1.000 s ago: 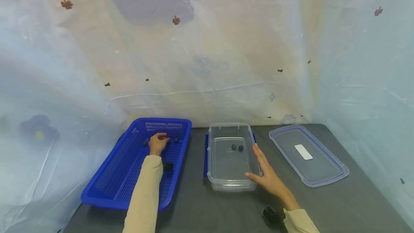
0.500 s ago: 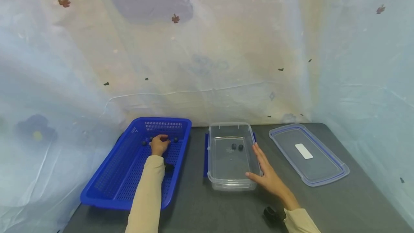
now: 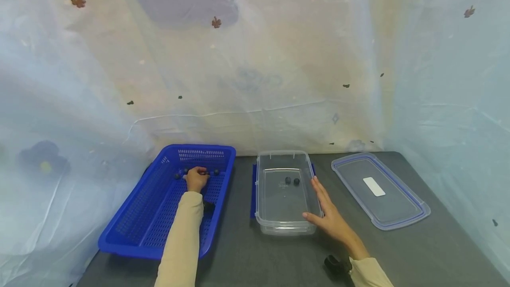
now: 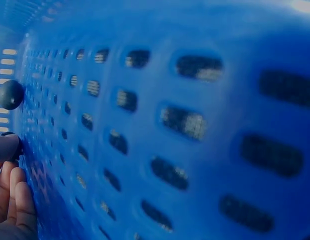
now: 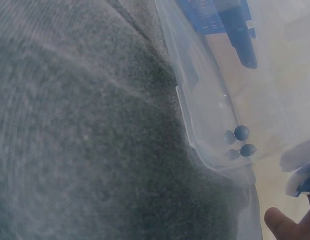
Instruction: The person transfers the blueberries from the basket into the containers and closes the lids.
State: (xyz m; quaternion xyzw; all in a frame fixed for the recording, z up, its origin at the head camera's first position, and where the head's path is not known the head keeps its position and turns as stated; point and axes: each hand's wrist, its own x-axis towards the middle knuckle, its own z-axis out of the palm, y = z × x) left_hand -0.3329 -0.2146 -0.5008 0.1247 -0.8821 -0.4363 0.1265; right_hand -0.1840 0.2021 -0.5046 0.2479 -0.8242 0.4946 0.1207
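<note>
My left hand [image 3: 196,180] reaches down into the blue plastic basket [image 3: 115,245]. In the left wrist view its thumb and fingers [image 4: 25,202] pinch a small dark ball [image 4: 16,150], partly covered by the thumb. Another smooth dark ball [image 4: 11,95] lies just beyond. Around that hand are more loose balls, one on the right [image 3: 216,172] and one on the left [image 3: 177,176]. My right hand [image 3: 328,218] rests with spread, straight fingers against the right side of a clear lidless box [image 3: 284,223]. Two dark balls [image 3: 296,182] lie inside the box.
A clear lid [image 3: 402,198] with a blue seal and white label lies right of the box on the grey tabletop [image 3: 247,260]. Blue latches [image 3: 253,191] hang at the box's sides. Patterned sheeting [image 3: 255,79] stands behind the table. A black object [image 3: 332,262] sits by the right wrist.
My left hand has lowered slightly in the basket, its fingers closing on a ball. My right hand and the box have stayed in place.
</note>
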